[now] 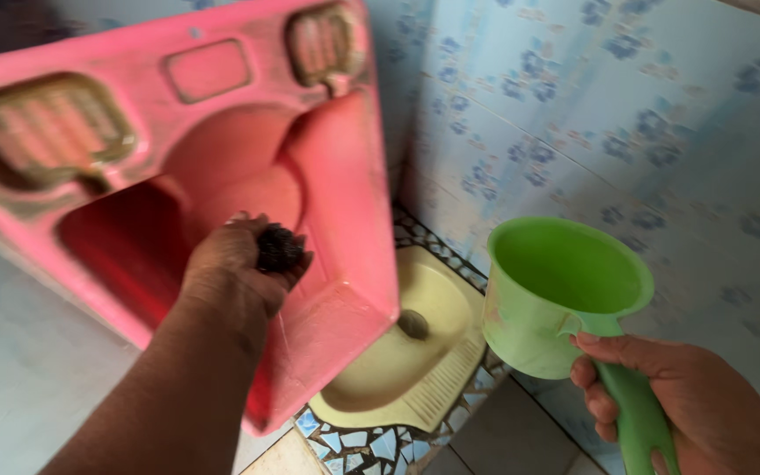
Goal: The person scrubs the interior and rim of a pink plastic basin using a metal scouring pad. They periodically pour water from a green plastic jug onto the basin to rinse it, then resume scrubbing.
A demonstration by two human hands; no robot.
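My left hand (237,271) is closed around a dark, rough scrubber (279,249) and presses it against the inside of a pink plastic squat-toilet pan (345,202) that stands tilted on its edge. My right hand (688,396) grips the handle of a light green plastic dipper (565,290), held upright to the right of the pink pan. The dipper's inside looks empty from this angle.
Below, a cream squat toilet (415,352) is set in the floor, ringed by broken-tile mosaic (371,440). Blue floral wall tiles (626,123) rise on the right. A pale wall (19,352) lies at lower left.
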